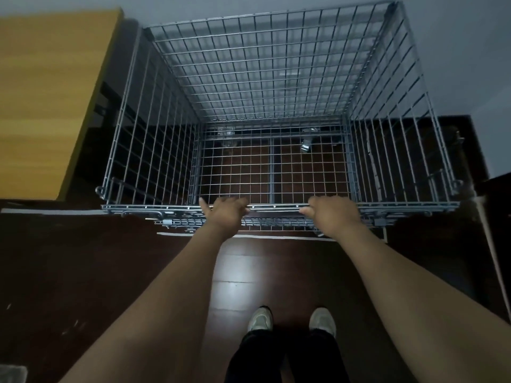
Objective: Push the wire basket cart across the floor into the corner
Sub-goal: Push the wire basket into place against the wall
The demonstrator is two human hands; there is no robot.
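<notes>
Wooden surface [52, 87] sits off to the left, right beside the cart [276, 106]. Your left hand [225, 212] is curled over the cart's near top rail [276, 208], thumb sticking out. Your right hand [333, 214] has a closed grip on that same rail. Cart's up against the grey wall [456, 64], on the dark floor [243, 275].
</notes>
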